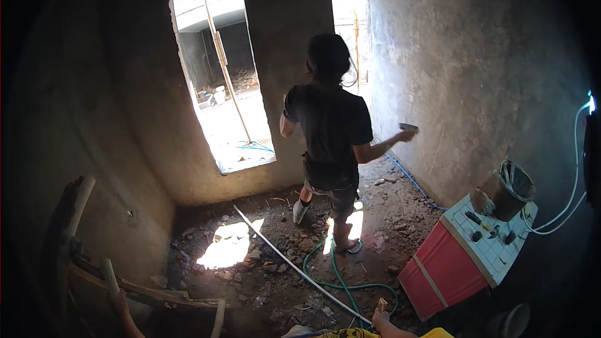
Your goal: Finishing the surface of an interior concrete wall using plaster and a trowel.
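Rubbly floor (pixel 255 288) ahead, the left hand (pixel 118 301) (outstretched leftward) clasps a stick (pixel 110 275).

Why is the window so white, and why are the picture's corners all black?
Head view: the window and doorway are washed out by bright daylight; head view: a sunlit patch glares on the dim floor; head view: corners darken, likely the fisheye's rim.

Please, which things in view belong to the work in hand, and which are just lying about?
Probably in use:
pale round wooden pole, gripped by the left hand
small tan piece at the right hand, too small to identify
dark flat tool, held by a co-worker

Seemingly lying about:
long thin white pipe
looped green hose
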Demonstrator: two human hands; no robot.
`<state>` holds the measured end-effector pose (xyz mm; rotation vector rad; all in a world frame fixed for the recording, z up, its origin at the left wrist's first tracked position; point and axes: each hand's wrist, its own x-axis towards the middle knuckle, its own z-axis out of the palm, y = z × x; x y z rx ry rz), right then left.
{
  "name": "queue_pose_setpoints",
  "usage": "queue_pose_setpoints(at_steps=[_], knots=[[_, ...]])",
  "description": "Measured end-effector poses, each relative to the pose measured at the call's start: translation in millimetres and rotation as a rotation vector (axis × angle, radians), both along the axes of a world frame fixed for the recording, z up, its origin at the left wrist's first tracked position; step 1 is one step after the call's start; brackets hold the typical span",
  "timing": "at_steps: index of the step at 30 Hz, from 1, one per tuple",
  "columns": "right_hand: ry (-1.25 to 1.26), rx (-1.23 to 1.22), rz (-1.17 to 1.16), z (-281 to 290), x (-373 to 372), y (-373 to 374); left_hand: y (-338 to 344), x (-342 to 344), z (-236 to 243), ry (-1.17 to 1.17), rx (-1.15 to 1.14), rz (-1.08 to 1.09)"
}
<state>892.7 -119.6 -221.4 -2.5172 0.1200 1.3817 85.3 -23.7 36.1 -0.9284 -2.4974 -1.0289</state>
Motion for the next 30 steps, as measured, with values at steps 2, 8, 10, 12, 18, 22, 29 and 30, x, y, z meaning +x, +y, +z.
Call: queue_pose_setpoints(at_steps=[2, 8, 10, 12, 18, 22, 29, 30], knots=[[0.003, 0.043, 0.007, -4.8, 1.1, -1.6, -1.3, -11.8, -7.4, 0.009, 0.075, -0.062], [0.035, -0.053, -0.070, -63.3, 18.5, 4.0, 8.1, -0.4, -6.3, -0.079, 0.048, -0.085], [0.038, -0.039, -0.030, -44.7, 10.8, 3.1, 2.1, 0.1, -5.9, -0.074, 0.062, -0.042], [0.047, -0.051, -0.092, -42.8, 9.8, 6.2, 1.7, 1.5, -4.8, -0.077, 0.083, -0.006], [0.007, -0.011, -0.028, -13.2, -3.3, 0.5, -6.4, -7.0, -4.3, -0.068, 0.070, -0.014], [-0.010, 0.037, -0.023, -21.3, 6.3, 6.5, 6.9, 22.0, 6.5, -0.121, 0.089, -0.036], [-0.151, 0.182, 0.093, -73.4, 15.6, 3.1, 10.1, -15.9, -11.1, -0.026, 0.095, -0.043], [-0.163, 0.227, 0.074, -89.2, 21.6, 3.3, 12.9, -18.1, -17.7, -0.028, 0.100, -0.060]])
